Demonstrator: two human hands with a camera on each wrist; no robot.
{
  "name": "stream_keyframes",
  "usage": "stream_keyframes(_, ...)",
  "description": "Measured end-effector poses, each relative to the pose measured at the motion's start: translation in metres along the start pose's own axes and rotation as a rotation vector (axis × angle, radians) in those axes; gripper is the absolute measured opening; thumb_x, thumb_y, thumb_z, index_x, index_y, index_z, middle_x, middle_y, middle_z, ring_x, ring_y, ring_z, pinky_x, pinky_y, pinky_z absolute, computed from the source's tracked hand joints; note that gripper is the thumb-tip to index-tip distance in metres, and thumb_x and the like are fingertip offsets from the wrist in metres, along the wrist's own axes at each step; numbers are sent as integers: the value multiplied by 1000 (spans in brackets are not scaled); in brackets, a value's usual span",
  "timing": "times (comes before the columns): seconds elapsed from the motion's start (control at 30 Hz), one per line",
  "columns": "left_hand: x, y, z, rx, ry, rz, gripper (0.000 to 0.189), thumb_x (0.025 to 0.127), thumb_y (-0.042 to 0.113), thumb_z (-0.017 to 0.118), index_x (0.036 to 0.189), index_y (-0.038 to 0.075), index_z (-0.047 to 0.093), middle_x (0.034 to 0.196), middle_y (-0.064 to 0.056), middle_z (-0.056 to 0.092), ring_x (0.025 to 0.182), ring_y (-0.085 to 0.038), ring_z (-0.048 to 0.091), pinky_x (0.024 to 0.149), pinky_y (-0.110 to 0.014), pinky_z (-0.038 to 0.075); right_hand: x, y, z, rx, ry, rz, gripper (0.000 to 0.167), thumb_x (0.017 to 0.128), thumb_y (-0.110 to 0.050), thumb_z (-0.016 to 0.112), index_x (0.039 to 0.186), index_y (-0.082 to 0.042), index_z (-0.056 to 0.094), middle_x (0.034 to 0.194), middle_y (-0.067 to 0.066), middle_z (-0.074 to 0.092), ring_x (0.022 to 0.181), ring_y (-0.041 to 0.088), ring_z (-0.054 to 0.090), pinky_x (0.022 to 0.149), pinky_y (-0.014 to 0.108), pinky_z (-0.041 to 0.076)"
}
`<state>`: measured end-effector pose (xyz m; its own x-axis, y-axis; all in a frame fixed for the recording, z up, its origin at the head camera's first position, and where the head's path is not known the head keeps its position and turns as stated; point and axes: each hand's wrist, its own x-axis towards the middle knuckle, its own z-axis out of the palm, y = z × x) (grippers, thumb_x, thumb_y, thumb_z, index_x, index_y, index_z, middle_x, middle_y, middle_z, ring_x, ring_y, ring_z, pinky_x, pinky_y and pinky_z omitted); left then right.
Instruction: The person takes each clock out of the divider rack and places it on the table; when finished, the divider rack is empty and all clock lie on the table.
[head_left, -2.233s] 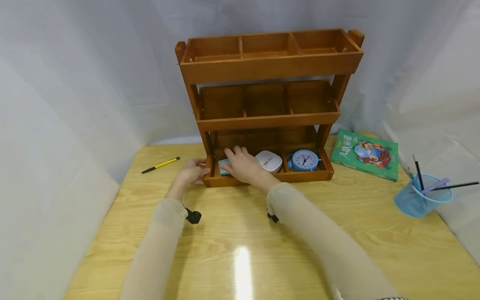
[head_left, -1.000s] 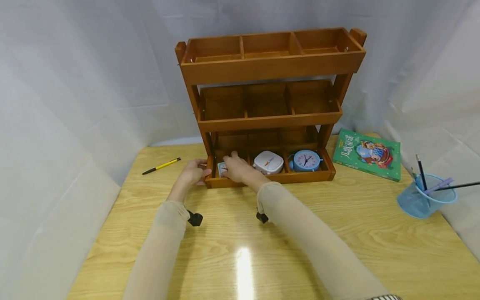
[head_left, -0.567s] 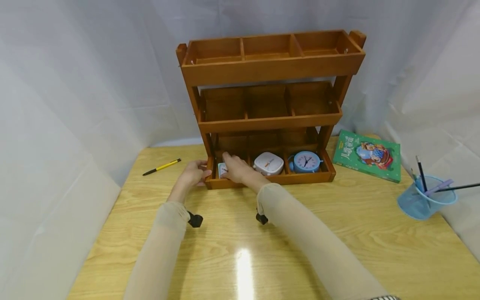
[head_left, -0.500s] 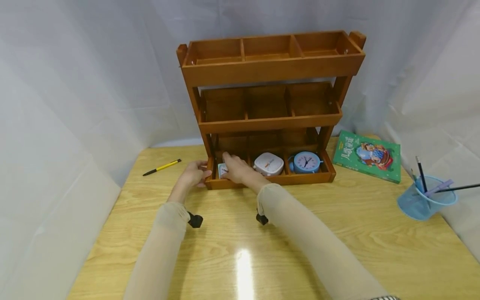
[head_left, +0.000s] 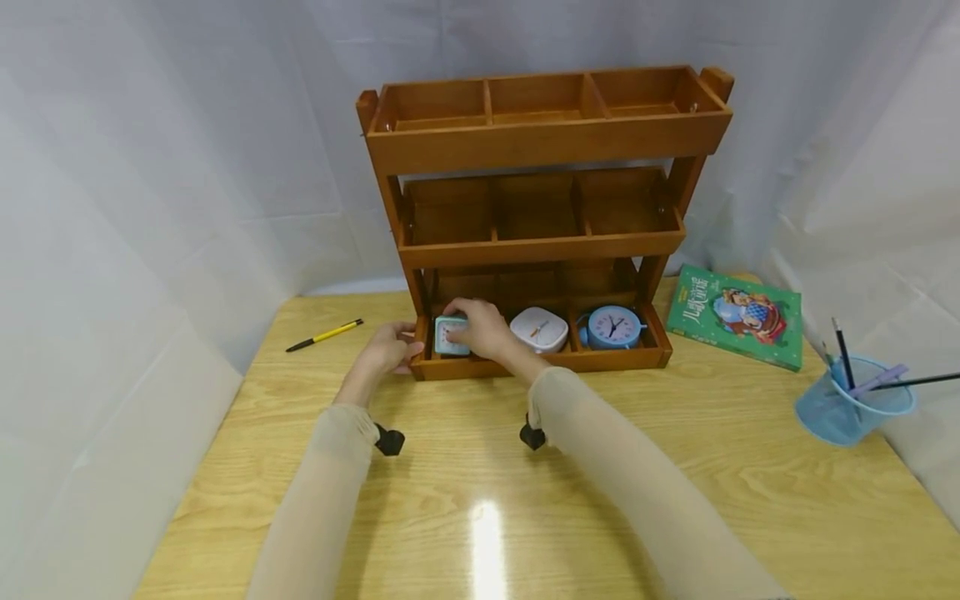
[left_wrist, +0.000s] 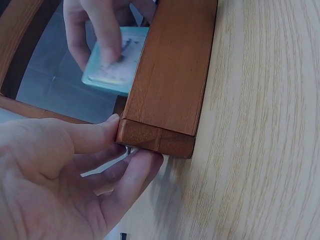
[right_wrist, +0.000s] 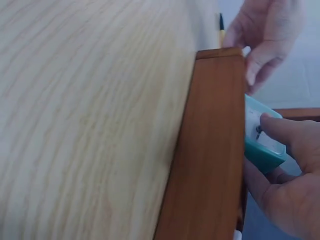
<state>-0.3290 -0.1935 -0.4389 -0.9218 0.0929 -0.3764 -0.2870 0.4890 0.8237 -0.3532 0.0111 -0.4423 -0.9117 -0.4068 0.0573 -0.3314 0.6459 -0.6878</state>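
Observation:
A brown wooden three-tier rack stands at the back of the table. My left hand grips the left end of its bottom tier, thumb on top and fingers beneath the corner in the left wrist view. My right hand holds a small square teal clock in the bottom left compartment, thumb on its white face. The clock is tilted above the front board, its teal side showing in the right wrist view. Beside it sit a white rounded clock and a blue round alarm clock.
A yellow and black pen lies left of the rack. To the right lie a green picture book and a light blue mesh cup with pencils leaning out. White cloth hangs round the table.
The right hand has shifted slightly right and up, and the teal clock has come higher with more of its face showing. The left hand keeps its place on the rack's end.

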Motion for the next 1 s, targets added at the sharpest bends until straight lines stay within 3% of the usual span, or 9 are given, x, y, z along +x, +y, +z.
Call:
stream_keyframes(0.13,1,-1,-1,-13,-5,-5,59,110,14,54,164,3,32,160,-27,43,135,-38,56,107,-50,56,-4,-1,-9,218,-13,70,39,102,-20,73,139,-16,64,129,13,69,85,32,73,73,49,65)
stream_keyframes(0.23,2,-1,-1,-11,-3,1,59,110,14,54,164,3,32,160,-27,44,132,-36,57,105,-48,57,-7,-2,-15,401,-50,110,40,102,-16,72,141,-14,63,128,17,68,76,35,73,72,54,65)
stream_keyframes(0.37,2,-1,1,7,1,14,58,110,11,54,163,2,34,158,-27,46,126,-31,59,98,-44,60,-14,-4,-23,606,-119,145,42,102,-10,70,143,-11,63,129,18,66,79,27,72,70,45,67)
stream_keyframes(0.47,2,-1,1,13,9,14,57,109,10,54,162,2,36,158,-26,47,122,-29,59,95,-41,61,-22,-3,-29,701,-180,171,43,102,-8,70,144,-12,63,129,17,66,82,23,73,67,37,66)
stream_keyframes(0.73,0,-4,-4,-39,9,-5,59,109,11,56,164,4,35,161,-26,45,118,-28,59,95,-39,62,-49,-1,-41,773,-344,178,45,102,-7,70,145,-14,62,137,15,63,98,27,72,77,40,67)
stream_keyframes(0.83,2,-6,-4,-41,7,-5,59,109,12,56,164,4,35,161,-26,45,119,-29,59,94,-39,62,-58,-1,-44,778,-373,175,46,101,-7,71,146,-14,62,137,14,63,100,26,71,82,42,67)
stream_keyframes(1.0,4,-8,-4,-36,-6,-8,59,109,12,55,164,4,35,161,-26,44,122,-30,59,95,-39,62,-67,-3,-45,768,-387,197,44,101,-8,71,143,-14,63,128,13,66,94,24,72,76,38,67)
